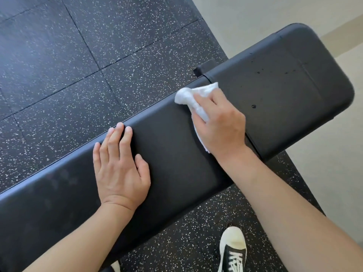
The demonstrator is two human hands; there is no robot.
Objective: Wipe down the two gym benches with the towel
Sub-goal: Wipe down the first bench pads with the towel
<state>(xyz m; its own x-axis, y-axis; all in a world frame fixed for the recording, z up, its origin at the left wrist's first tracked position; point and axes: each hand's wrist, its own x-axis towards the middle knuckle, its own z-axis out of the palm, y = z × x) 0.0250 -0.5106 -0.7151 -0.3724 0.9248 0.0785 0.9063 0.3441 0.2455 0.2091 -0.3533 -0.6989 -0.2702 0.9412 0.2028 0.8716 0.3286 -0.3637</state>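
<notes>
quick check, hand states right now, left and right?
Left hand: open, flat on the black bench pad, holding nothing.
Right hand: grips the white towel, pressing it on the bench pad.

Your right hand [220, 122] covers most of the towel [196, 93]; only bunched edges show. Surface [176, 144] runs off the left edge, underframe hidden. Shoe [232, 250] cut off by the bottom edge.
</notes>
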